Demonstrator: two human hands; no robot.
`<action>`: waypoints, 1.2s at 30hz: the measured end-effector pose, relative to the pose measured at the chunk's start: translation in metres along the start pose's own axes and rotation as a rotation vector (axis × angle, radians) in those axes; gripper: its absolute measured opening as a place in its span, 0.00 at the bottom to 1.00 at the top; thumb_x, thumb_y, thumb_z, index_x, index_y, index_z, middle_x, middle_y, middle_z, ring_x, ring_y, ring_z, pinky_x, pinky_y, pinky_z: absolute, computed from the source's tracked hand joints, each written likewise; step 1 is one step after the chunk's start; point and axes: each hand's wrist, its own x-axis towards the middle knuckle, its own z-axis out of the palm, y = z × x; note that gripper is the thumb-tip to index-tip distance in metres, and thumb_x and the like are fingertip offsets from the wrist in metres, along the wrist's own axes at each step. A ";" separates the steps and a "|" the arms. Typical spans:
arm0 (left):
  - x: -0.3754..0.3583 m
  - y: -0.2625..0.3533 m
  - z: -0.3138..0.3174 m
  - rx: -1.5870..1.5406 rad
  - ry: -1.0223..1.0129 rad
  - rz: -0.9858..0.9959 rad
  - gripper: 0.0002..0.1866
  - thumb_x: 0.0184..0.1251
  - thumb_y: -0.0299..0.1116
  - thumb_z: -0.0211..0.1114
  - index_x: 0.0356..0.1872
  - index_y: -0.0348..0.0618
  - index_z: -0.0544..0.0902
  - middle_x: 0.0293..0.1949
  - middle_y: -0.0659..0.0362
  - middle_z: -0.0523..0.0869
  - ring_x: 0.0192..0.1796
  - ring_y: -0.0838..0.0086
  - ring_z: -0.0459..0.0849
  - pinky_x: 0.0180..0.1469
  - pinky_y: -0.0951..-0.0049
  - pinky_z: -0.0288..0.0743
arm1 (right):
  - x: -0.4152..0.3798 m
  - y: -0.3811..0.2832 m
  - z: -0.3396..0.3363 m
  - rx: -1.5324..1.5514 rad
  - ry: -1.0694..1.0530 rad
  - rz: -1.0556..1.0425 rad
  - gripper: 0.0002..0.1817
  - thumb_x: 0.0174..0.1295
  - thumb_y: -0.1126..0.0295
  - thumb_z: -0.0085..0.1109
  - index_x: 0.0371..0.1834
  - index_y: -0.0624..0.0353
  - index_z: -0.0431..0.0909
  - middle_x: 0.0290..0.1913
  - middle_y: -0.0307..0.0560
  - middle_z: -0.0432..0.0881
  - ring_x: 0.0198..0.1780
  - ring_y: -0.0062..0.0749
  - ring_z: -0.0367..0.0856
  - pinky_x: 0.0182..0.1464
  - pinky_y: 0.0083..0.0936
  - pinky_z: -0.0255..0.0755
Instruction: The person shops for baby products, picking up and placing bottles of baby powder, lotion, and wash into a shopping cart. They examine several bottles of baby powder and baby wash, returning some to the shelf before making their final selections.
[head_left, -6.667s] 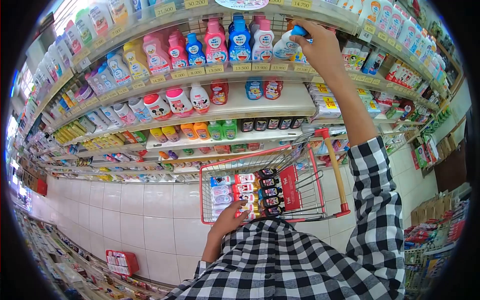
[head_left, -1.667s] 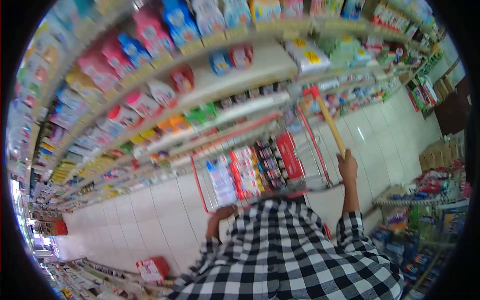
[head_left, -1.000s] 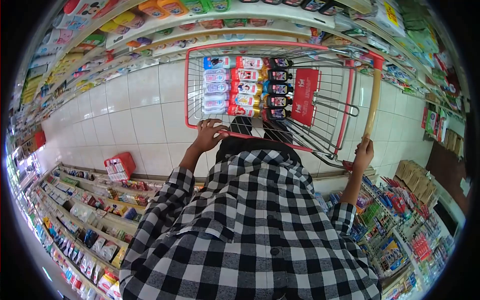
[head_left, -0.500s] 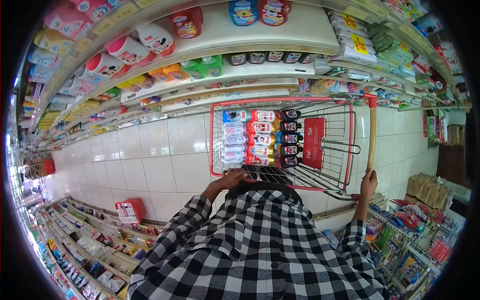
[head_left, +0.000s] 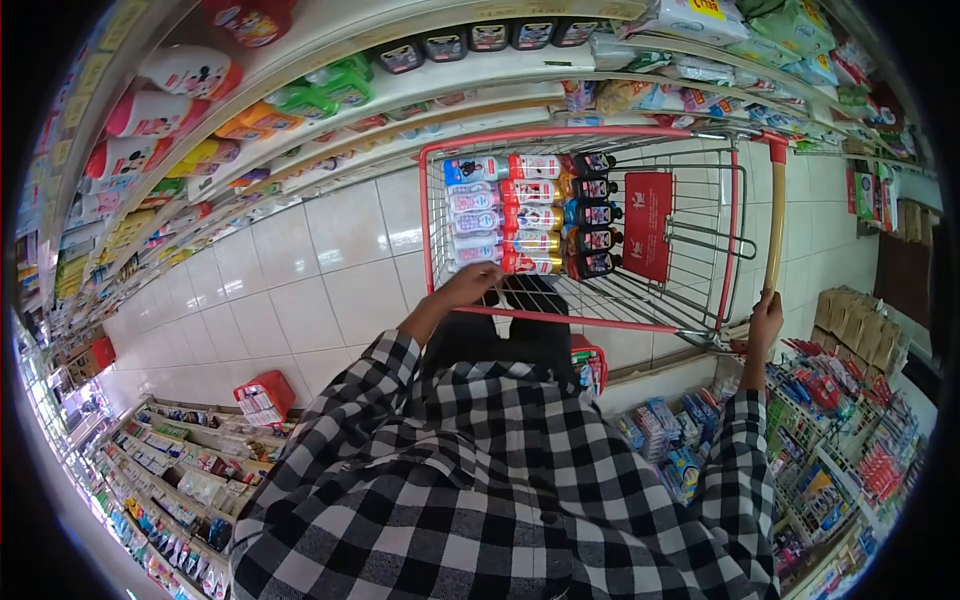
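A wire shopping cart (head_left: 600, 321) with a red rim stands sideways before me. My right hand (head_left: 766, 319) is wrapped round the near end of its tan handle (head_left: 778, 220). Over the cart's near side reaches my left hand (head_left: 470, 285), fingers apart, fingertips right at the nearest bottles. Inside, bottles lie in neat columns: pale bottles with purple labels (head_left: 474, 222) on the left, red-and-white bottles (head_left: 533, 217) in the middle, black bottles (head_left: 599, 214) on the right. A red sign panel (head_left: 648, 227) hangs beside them.
Shelves (head_left: 450, 72) with colourful bottles and packs run along the far side. Behind me on the left is another low shelf (head_left: 180, 455), with a red basket (head_left: 264, 398) on the tiled floor (head_left: 300, 240). Racks of small packaged goods (head_left: 820, 440) stand at the right.
My left hand has left the cart's rim and moved in over the nearest bottles. The cart shows higher and further right in view. My right hand keeps its hold on the handle.
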 end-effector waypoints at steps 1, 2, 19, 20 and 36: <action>0.015 -0.010 -0.005 0.184 0.123 0.039 0.15 0.70 0.37 0.60 0.48 0.37 0.80 0.44 0.51 0.83 0.51 0.63 0.81 0.55 0.66 0.73 | 0.003 0.002 -0.002 -0.010 0.001 0.003 0.27 0.70 0.45 0.48 0.31 0.62 0.73 0.16 0.39 0.68 0.19 0.23 0.67 0.23 0.26 0.63; 0.031 -0.021 -0.010 0.367 0.246 0.079 0.15 0.66 0.36 0.63 0.47 0.36 0.80 0.44 0.49 0.83 0.51 0.58 0.81 0.55 0.63 0.74 | 0.006 0.003 -0.005 -0.017 0.007 0.001 0.27 0.70 0.45 0.48 0.31 0.62 0.73 0.16 0.39 0.68 0.19 0.23 0.67 0.23 0.26 0.63; 0.191 -0.113 -0.034 1.387 0.625 0.010 0.11 0.61 0.33 0.53 0.34 0.43 0.83 0.37 0.52 0.83 0.49 0.58 0.78 0.46 0.51 0.71 | 0.041 0.045 0.001 -0.132 0.166 -0.099 0.26 0.73 0.51 0.44 0.30 0.67 0.73 0.16 0.53 0.67 0.18 0.37 0.62 0.22 0.37 0.56; 0.200 -0.133 -0.035 1.380 0.603 -0.005 0.11 0.61 0.34 0.53 0.37 0.42 0.83 0.37 0.52 0.83 0.51 0.58 0.78 0.48 0.51 0.72 | 0.048 0.074 0.014 -0.087 0.220 -0.114 0.27 0.72 0.50 0.45 0.32 0.67 0.75 0.16 0.55 0.70 0.16 0.43 0.64 0.21 0.39 0.56; 0.118 0.061 0.014 0.057 0.461 0.430 0.34 0.64 0.53 0.66 0.59 0.34 0.69 0.40 0.50 0.83 0.39 0.66 0.81 0.43 0.65 0.75 | 0.086 0.020 -0.004 0.158 0.419 -0.089 0.32 0.59 0.57 0.66 0.56 0.75 0.72 0.52 0.69 0.75 0.56 0.60 0.72 0.60 0.45 0.67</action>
